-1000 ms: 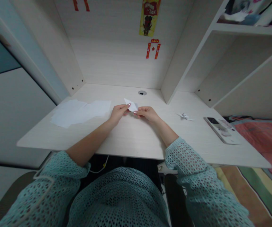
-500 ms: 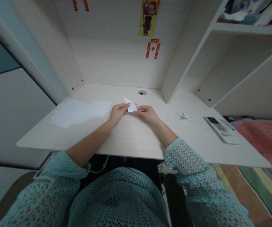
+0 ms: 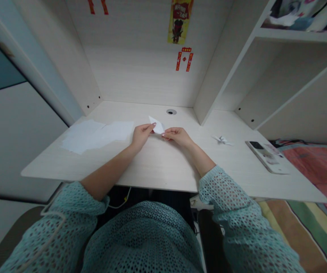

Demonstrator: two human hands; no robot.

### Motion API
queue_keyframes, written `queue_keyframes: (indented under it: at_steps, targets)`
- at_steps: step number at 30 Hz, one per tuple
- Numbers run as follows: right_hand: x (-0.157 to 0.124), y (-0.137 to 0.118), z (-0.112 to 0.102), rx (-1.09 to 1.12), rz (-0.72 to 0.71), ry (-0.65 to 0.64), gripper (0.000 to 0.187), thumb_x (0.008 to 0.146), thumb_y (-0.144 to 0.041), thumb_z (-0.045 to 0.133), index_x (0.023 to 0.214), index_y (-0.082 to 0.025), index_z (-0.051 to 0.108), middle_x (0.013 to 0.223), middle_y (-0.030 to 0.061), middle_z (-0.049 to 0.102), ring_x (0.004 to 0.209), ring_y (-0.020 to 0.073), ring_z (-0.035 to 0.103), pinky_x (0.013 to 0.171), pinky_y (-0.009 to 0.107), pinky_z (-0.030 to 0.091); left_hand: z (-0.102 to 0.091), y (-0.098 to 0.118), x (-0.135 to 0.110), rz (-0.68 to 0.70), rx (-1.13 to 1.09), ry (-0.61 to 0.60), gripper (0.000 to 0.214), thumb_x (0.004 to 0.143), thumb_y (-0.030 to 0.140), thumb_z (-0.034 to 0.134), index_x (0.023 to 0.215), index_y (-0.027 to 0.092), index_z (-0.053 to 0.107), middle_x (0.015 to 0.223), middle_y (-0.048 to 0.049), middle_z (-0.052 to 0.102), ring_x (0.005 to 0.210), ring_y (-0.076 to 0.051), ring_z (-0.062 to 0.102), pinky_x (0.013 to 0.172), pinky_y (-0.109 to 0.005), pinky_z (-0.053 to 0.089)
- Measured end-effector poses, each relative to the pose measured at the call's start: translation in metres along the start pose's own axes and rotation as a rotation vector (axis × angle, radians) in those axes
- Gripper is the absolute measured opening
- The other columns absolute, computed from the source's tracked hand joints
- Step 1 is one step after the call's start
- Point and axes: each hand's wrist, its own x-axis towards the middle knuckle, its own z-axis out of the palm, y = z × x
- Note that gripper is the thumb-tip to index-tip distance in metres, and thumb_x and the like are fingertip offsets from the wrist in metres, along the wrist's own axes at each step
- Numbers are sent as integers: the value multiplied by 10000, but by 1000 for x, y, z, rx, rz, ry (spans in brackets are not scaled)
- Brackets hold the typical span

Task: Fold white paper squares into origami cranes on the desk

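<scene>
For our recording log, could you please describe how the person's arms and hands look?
The pale-teal, openwork-knit left sleeve and matching right sleeve are loose, dotted with small holes, and end partway down the forearms. A thin whitish cord lies over the left one. The left hand and right hand are gloveless; no watch shows.

matt folded paper (image 3: 159,126), smooth matt paper sheets (image 3: 86,135), wood-grain desk (image 3: 157,165), rough openwork knit sleeves (image 3: 226,191)

The person wears a teal openwork knit top (image 3: 143,237) with loose, matching right sleeve (image 3: 237,206) and left sleeve (image 3: 75,216), a pale cord (image 3: 63,217) crossing the latter.
</scene>
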Motion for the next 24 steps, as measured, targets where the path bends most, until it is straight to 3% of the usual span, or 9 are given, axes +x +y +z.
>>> queue_keyframes:
  at_steps: [7,12,16,19,24]
  targets:
    - [1,2,2,-167,-153,167,336,610,-479,736,692,-167,643,667,40,658,561,111,527,540,248,393,0,1,-1,72,42,-46,400,735,535,591,592,164,629,586,6,558,615,-129,503,592,-230,370]
    - [-5,-3,1,-493,-333,241,286,726,-474,641,708,-190,673,705,49,668,621,146,536,605,278,400,2,1,0,61,0,-69,387,722,523,607,603,155,631,637,-14,604,706,-157,556,654,-237,406]
    - [-2,-3,-2,-456,-337,208,297,758,-462,595,708,-180,673,704,46,665,625,152,550,612,274,402,3,1,2,64,-161,-166,390,692,479,657,897,147,686,928,-60,683,902,-184,600,805,-265,436]
    - [3,3,-2,-361,-315,152,309,751,-464,587,680,-170,652,660,38,641,605,144,548,607,268,408,4,1,2,68,-268,-278,605,619,400,740,1153,148,609,1172,-103,624,1056,-211,572,922,-311,414]
    - [3,7,3,-266,-271,13,306,733,-479,594,694,-176,622,671,30,639,627,139,564,616,259,421,6,2,-1,-11,-278,-346,751,591,383,771,1263,147,532,1085,-107,662,986,-216,609,911,-352,440]
